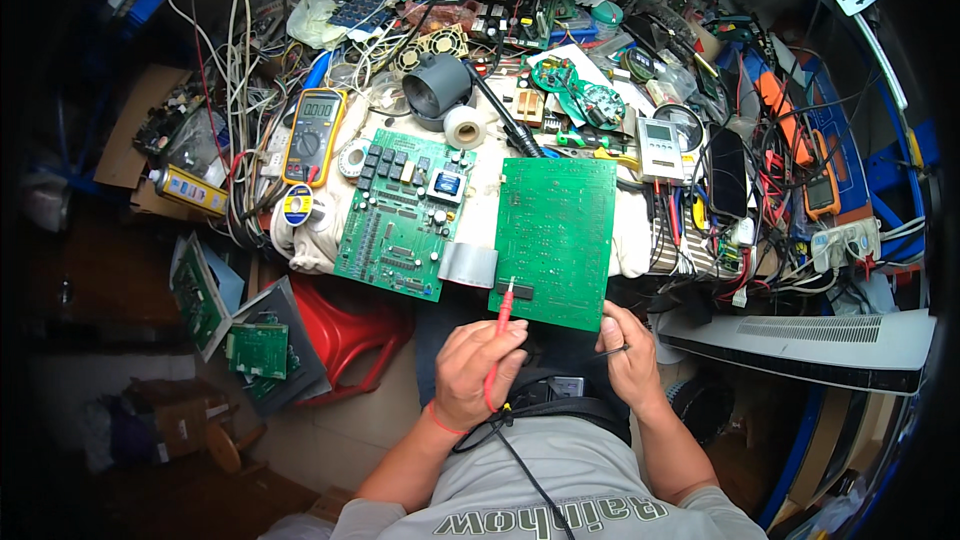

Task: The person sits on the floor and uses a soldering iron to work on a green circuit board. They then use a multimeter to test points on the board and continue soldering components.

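Note:
My left hand (478,365) is closed round a red test probe (504,312). Its tip meets the lower left part of a plain-backed green circuit board (557,230), by a long black connector (515,292). At that board's lower right corner, my right hand (630,355) has thumb and fingers closed on the edge; a thin dark piece shows between its fingers, too little to name. A grey ribbon cable (468,265) joins this board to a second green board (400,215), which lies component side up with relays and chips. A yellow multimeter (315,137) stands to its left, display lit.
Electronic parts and wires heap up across the back of the bench. A solder reel (298,205), a white tape roll (465,128) and a grey hose nozzle (437,88) surround the boards. A red stool (350,335) stands below left; a long white panel (810,345) juts out right.

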The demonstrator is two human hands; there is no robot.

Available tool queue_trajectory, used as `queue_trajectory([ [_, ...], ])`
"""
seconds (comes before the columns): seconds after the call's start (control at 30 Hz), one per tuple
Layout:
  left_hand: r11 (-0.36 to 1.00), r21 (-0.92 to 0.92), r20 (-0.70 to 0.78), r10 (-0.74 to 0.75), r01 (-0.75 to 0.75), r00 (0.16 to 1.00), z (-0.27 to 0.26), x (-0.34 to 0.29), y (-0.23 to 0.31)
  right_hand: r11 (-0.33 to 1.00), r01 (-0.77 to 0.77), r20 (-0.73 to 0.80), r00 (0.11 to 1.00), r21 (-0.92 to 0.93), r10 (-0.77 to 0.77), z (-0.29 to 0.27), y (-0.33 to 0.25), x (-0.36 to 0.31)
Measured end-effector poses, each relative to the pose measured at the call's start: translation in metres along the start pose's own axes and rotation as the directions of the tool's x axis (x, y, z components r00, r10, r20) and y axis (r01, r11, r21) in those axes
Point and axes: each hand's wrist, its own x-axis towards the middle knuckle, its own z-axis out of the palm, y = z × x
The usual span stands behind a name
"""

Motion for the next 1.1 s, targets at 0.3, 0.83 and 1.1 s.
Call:
queue_trajectory([
  [0.3,0.997,0.046,-0.038,0.056,-0.054,0.998,-0.007,0.013,0.015,0.834,0.551,0.052,0.832,0.027,-0.552,0.029,-0.061,0.018],
  [0.83,0.828,-0.427,-0.463,-0.546,0.364,0.698,-0.048,-0.003,-0.025,0.518,0.468,-0.052,0.704,-0.717,-0.708,-0.025,-0.048,0.125],
  [1.1,0.846,-0.349,-0.463,-0.530,0.404,0.710,-0.052,0.001,-0.025,0.405,0.426,0.189,0.841,-0.809,-0.508,-0.060,-0.028,0.146],
])
